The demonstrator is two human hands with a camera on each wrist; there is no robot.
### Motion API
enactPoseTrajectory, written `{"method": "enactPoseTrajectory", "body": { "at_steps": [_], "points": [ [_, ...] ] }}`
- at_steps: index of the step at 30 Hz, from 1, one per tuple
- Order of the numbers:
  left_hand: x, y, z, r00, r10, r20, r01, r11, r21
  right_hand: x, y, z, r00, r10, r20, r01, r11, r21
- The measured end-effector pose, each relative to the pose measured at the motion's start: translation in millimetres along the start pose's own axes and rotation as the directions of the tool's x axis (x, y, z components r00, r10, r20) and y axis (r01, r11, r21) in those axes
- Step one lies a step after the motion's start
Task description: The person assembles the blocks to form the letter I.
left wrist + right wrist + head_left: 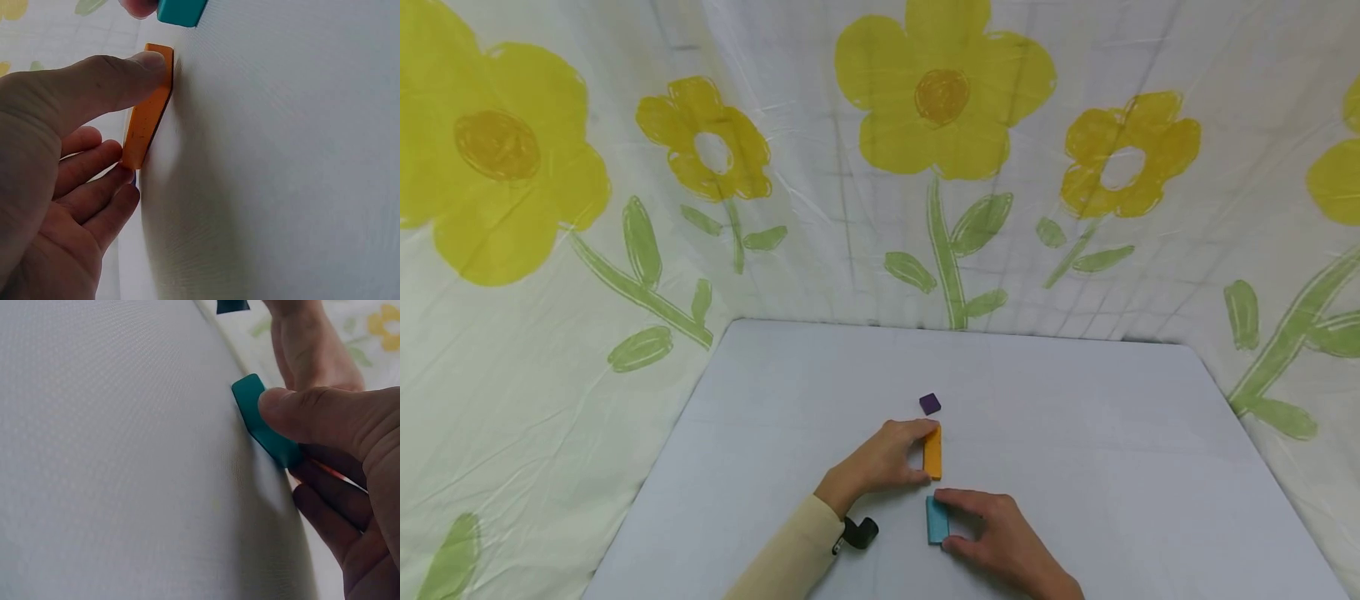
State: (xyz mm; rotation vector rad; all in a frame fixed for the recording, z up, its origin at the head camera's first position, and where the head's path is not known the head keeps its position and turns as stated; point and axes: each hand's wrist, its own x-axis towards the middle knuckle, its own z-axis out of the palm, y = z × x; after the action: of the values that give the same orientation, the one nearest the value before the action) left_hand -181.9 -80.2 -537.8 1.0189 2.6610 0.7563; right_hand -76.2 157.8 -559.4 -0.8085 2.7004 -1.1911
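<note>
An orange rectangular block lies lengthwise away from me near the middle of the white table. My left hand pinches it between thumb and fingers at its two ends; the left wrist view shows the thumb over the near part of the orange block. Nearer to me is a teal rectangular block, which my right hand pinches end to end from the right. In the right wrist view the thumb covers part of the teal block. A small dark purple block sits just beyond the orange one.
The white table spreads to both sides of the hands. A white curtain with yellow flowers hangs behind and beside it. A black strap-mounted device sits at the left wrist.
</note>
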Motion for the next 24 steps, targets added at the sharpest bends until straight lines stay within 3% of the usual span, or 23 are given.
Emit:
{"method": "enactPoseTrajectory", "body": {
  "at_steps": [9, 17, 24],
  "points": [
    [-0.9, -3.9, 0.0, 1.0, 0.01, 0.001, -0.01, 0.999, -0.037, 0.5, -1.6, -0.2, 0.997, 0.046, 0.053, -0.046, 0.999, 0.003],
    [1.4, -5.6, 0.0, 1.0, -0.023, -0.006, 0.022, 0.998, -0.051, -5.3, -5.1, -2.6, 0.999, 0.043, 0.03, -0.041, 0.997, -0.061],
    [3.4, -3.8, -0.7, 1.0, -0.014, -0.018, 0.013, 0.999, -0.03, -9.9, -7.3, -2.2, 0.996, 0.078, 0.049, -0.075, 0.995, -0.067]
  ]
}}
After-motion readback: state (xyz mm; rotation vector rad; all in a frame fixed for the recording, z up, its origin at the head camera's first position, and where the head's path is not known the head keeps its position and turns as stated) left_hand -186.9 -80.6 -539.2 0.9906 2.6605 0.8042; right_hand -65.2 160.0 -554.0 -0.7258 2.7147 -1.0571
